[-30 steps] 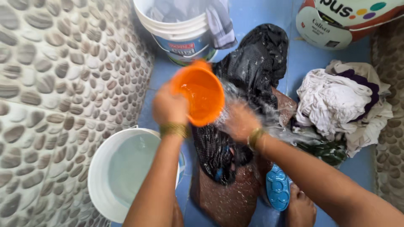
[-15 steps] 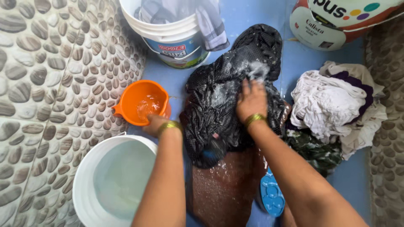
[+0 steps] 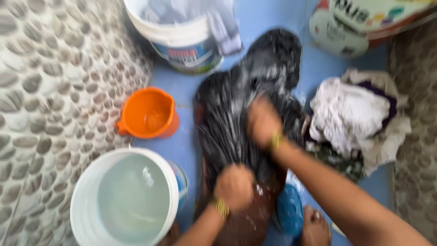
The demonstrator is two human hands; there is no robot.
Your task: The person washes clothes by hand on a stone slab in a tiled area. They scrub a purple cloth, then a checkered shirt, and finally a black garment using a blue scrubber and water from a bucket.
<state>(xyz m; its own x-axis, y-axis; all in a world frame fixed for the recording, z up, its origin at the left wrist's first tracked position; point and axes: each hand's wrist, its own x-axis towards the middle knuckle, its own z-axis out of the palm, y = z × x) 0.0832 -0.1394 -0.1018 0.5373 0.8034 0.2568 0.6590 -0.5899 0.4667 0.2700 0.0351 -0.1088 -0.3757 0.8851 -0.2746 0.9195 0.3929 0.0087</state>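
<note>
— What filled the floor, from where you stood?

— The blue floor ran between two pebble-faced walls. Biggest on it was the white plastic bucket of clear water at the near left, then a second white bucket holding pale cloth at the far end. In the middle lay the wet black garment, spread and soapy over a brown wooden washboard. To its right sat a heap of white and purple laundry.

— And the hands?

— Both were on the black cloth. The right hand reached out with the arm stretched long from the lower right, palm down, fingers curled and pressing into the middle of the garment. The left hand was closed in a fist, bunching the near edge of the same cloth, wrist bent upward, a gold bangle on it. The picture was blurred, so finer finger detail was lost.

— Anything smaller?

— An orange plastic jug stood alone left of the garment, and a blue scrub brush lay by the person's foot.
</note>
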